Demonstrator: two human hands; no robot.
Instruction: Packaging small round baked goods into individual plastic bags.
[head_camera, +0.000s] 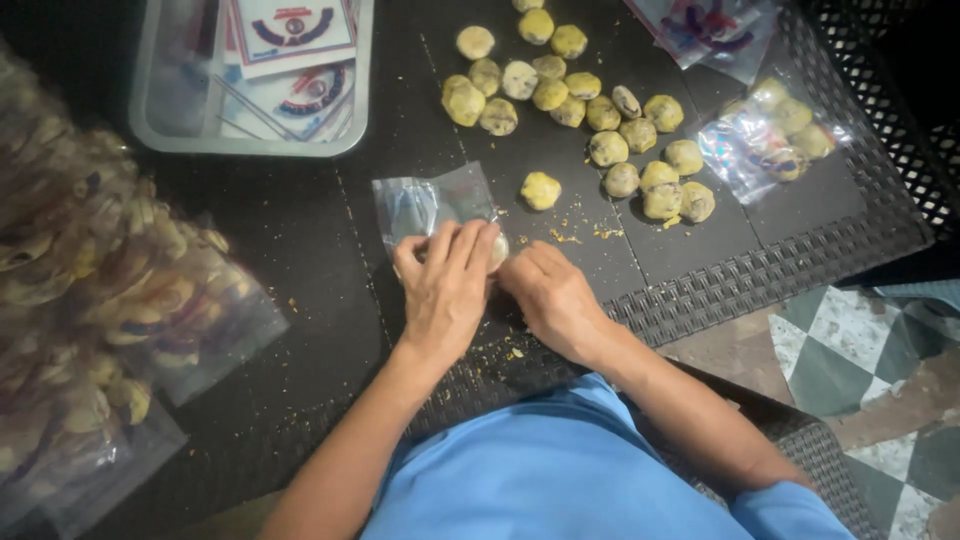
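Observation:
My left hand (445, 285) presses on the near end of a small clear plastic bag (432, 203) lying on the dark woven table (300, 250). My right hand (548, 295) meets it at the bag's mouth, and a pale cookie (498, 250) shows between the fingers of both hands. One loose yellow cookie (540, 190) sits just right of the bag. A cluster of several yellow and chocolate-chip cookies (590, 120) spreads farther back on the table.
A grey tray (150, 130) with printed labels and bags stands at the back left. Filled clear bags (120, 300) pile up on the left. Another filled cookie bag (775, 140) lies at the right, more bags (710, 30) behind it. Crumbs (580, 235) dot the table; tiled floor (860, 370) at right.

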